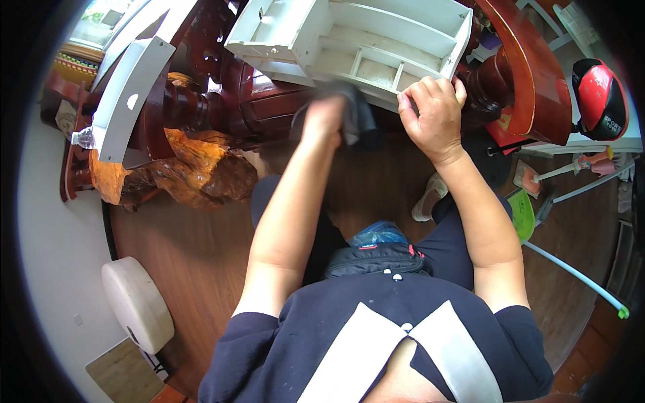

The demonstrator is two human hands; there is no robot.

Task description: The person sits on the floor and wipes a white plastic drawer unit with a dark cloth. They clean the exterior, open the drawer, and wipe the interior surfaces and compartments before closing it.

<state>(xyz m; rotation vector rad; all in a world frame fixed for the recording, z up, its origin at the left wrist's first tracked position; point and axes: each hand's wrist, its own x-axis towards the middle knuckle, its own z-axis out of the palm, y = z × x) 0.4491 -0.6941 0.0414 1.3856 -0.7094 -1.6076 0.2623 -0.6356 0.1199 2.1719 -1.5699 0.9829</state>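
A white compartmented organizer [383, 32] rests on a dark red wooden piece of furniture in front of me, its inside facing up. Thin dividers split it into several sections, and brownish marks show on the inner panels. My right hand [436, 118] grips its near right edge, fingers bent over the rim. Close to its near left side, my left hand [325, 118] is blurred by motion and clutches a dark cloth [360, 118]. Whether the cloth touches the organizer cannot be told.
A white drawer-like box [128, 101] with a half-round cutout stands at left, beside a clear plastic bottle [84, 138]. Below is a polished root-wood piece [201, 169]. On the right are a red-and-black punching ball [599, 101] and a green dustpan [522, 214]. A white rounded seat [136, 305] sits lower left.
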